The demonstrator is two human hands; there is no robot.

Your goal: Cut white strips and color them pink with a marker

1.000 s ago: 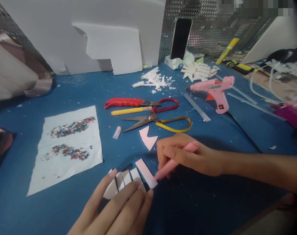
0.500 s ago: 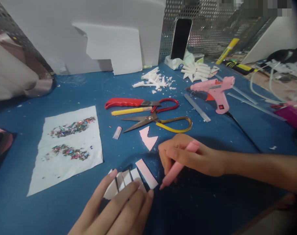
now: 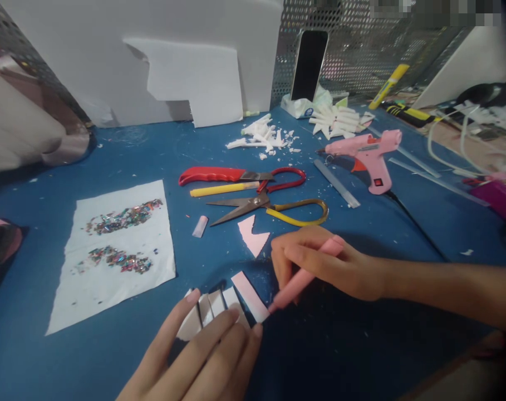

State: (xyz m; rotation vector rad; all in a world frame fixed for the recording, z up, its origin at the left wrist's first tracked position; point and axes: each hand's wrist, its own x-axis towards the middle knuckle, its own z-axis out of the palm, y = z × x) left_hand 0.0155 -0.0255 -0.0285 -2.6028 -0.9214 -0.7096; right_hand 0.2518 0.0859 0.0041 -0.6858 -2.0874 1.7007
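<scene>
My right hand (image 3: pixel 323 264) grips a pink marker (image 3: pixel 305 278), its tip at the lower right end of a strip (image 3: pixel 249 295) that is pink at the top and fades to white. With fingers spread, my left hand (image 3: pixel 206 356) lies over several white strips (image 3: pixel 213 306) side by side on the blue table, partly covering them. One of its fingertips touches the lower end of the pink strip. A pink zigzag-cut scrap (image 3: pixel 253 236) lies just beyond my right hand, and a small pink-and-clear cap (image 3: pixel 200 226) is to its left.
Beyond the hands lie scissors (image 3: pixel 253 206), a red-handled knife (image 3: pixel 213 175) and a yellow marker (image 3: pixel 225 190). Paper with glittery flakes (image 3: pixel 161 256) is at left. A corded pink glue gun (image 3: pixel 363 149) lies at right. White scraps (image 3: pixel 261 136) and a propped phone (image 3: pixel 309 67) stand behind.
The pink marker's tip has moved slightly up and left onto the strip's end, and the marker is tilted flatter. My left hand and the strips have stayed put.
</scene>
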